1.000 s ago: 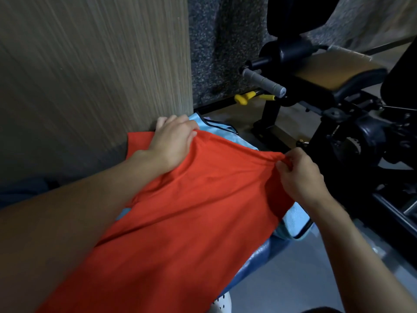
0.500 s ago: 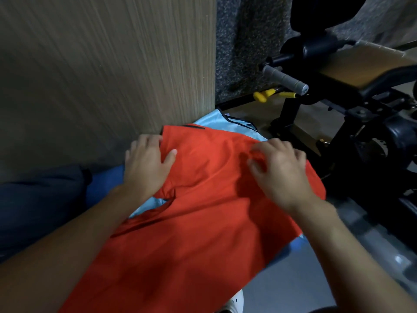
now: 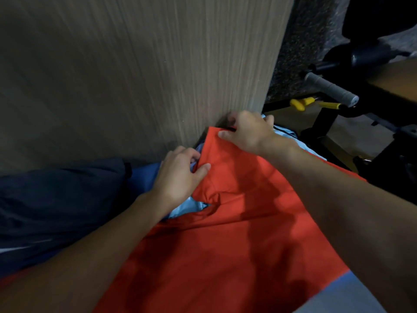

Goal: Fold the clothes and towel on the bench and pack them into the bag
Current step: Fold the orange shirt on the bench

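An orange-red garment (image 3: 237,233) lies spread over the blue bench (image 3: 144,179), covering most of a light blue cloth (image 3: 187,207) beneath it. My left hand (image 3: 180,177) pinches the garment's left edge between thumb and fingers. At the far corner by the wall, my right hand (image 3: 246,129) grips the garment's top edge near a dark collar trim. A dark navy item (image 3: 56,204) rests on the bench to the left; whether it is the bag I cannot tell.
A wood-grain wall panel (image 3: 135,75) rises right behind the bench. Black gym equipment (image 3: 372,123) with a grey handle (image 3: 329,89) and yellow knobs (image 3: 302,102) stands at the right. Grey floor (image 3: 343,297) shows at the bottom right.
My right hand has moved from the garment's middle up to its far corner by the wall. The left hand shifted onto the left edge. The view swung left.
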